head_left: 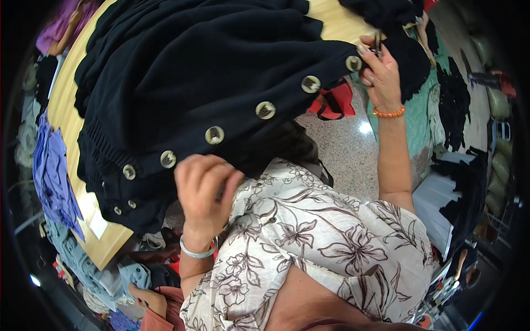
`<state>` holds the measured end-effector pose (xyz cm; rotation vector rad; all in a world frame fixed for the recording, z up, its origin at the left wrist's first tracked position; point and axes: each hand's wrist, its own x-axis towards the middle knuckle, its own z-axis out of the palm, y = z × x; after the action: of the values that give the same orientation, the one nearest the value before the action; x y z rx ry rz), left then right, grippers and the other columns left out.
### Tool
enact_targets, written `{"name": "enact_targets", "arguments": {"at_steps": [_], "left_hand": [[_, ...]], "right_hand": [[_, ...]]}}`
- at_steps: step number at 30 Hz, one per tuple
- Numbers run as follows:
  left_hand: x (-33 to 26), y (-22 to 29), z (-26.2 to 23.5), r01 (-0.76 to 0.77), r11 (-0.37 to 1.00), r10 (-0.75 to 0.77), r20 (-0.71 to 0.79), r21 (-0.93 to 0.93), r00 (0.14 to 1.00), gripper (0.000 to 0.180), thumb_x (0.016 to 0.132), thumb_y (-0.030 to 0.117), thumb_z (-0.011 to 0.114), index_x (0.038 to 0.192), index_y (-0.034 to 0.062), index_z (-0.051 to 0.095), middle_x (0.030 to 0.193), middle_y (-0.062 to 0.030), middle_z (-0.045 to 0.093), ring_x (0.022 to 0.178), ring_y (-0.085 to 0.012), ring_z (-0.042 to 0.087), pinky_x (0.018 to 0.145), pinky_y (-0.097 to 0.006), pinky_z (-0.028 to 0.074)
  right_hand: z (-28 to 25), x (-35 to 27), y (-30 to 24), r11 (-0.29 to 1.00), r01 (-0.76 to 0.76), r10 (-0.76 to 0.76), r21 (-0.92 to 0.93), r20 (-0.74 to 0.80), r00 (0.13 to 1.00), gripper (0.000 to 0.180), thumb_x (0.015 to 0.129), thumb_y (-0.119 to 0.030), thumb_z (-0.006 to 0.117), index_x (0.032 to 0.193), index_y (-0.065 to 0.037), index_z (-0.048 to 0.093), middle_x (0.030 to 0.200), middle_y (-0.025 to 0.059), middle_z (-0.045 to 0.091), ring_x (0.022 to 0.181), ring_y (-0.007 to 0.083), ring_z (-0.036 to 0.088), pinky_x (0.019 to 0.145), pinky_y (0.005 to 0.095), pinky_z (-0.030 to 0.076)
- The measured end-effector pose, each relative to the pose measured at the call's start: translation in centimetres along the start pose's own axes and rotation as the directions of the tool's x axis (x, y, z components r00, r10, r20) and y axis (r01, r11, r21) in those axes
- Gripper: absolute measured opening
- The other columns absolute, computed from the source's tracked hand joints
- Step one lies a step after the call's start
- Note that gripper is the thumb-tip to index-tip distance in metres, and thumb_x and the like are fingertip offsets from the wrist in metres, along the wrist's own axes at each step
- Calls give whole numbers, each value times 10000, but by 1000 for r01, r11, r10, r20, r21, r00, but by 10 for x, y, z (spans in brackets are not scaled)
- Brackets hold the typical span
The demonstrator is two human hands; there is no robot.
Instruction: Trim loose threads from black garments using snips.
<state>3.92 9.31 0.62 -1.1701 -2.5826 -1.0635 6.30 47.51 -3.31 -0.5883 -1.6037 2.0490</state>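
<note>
A dark navy knitted cardigan point(182, 83) with large mottled buttons along its front band is spread in front of me, its button edge stretched up to the right. At the band's upper end, my right hand point(382, 74) is closed on the edge beside the last button point(353, 64). A small dark metal tool, seemingly thread snips point(377, 44), sticks up from the same fingers. My left hand point(203, 190) hovers by the lower part of the band, near a button point(168, 159), fingers loosely bent and thumb apart, with nothing visible in it.
The cardigan lies over a pale wooden table point(110, 245), along with more dark knitwear. Purple garments point(52, 171) hang over its left edge. A red bag point(337, 102) is beyond the band. Green cloth point(411, 116) and dark garments are at right. Other people work nearby.
</note>
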Motion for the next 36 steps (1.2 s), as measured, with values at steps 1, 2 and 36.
{"name": "enact_targets", "arguments": {"at_steps": [1, 2, 36], "left_hand": [[-1, -4, -5, 12, 985, 6, -102, 173, 995, 268, 713, 2, 820, 942, 56, 691, 1025, -86, 655, 1019, -322, 579, 914, -421, 458], [-5, -13, -9, 55, 958, 0, -189, 283, 982, 305, 715, -6, 815, 991, 58, 701, 1074, -90, 660, 1066, -325, 578, 948, -419, 452], [-15, -20, 36, 151, 980, -187, -364, -127, 912, 210, 755, -54, 767, 909, 67, 691, 886, -62, 608, 882, -245, 549, 822, -357, 415]], "right_hand": [[-3, -1, -2, 1000, 4, -5, -14, -5, 1000, 268, 957, -77, 673, 1215, -40, 611, 786, -57, 584, 438, -13, 333, 403, 185, 251], [-4, -2, -3, 1000, -3, 2, -26, -26, 1000, 268, 958, -80, 674, 1215, -36, 609, 800, -51, 596, 436, -14, 339, 399, 188, 251], [28, -30, -9, 439, 503, -488, -744, 273, 829, 360, 967, -213, 707, 1237, 18, 652, 979, 95, 722, 873, 113, 672, 761, 260, 536]]}}
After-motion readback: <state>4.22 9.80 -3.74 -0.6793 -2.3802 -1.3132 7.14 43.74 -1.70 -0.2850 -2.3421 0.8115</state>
